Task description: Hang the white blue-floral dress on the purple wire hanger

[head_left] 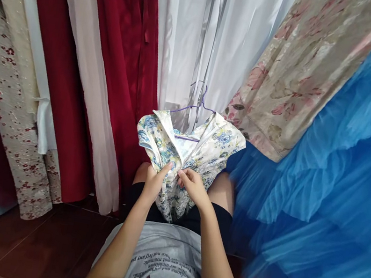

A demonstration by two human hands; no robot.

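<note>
A small white garment with a blue flower print (pixel 205 149) hangs on a purple wire hanger (pixel 190 107) just above my knees. My left hand (pixel 154 182) pinches the left front edge of the garment near the collar, fingers closed on the cloth. Facing it, my right hand (pixel 192 185) grips the right front edge the same way. The two hands almost touch at the garment's front opening. Its lower part drapes down between my legs.
Hanging clothes surround me: dark red dresses (pixel 121 52), a cream panel (pixel 85 75), a white curtain-like fabric (pixel 244 44), a beige floral cloth (pixel 307 69) and a big blue tulle skirt (pixel 343 194) at right. Dark red floor tiles (pixel 28 245) lie at lower left.
</note>
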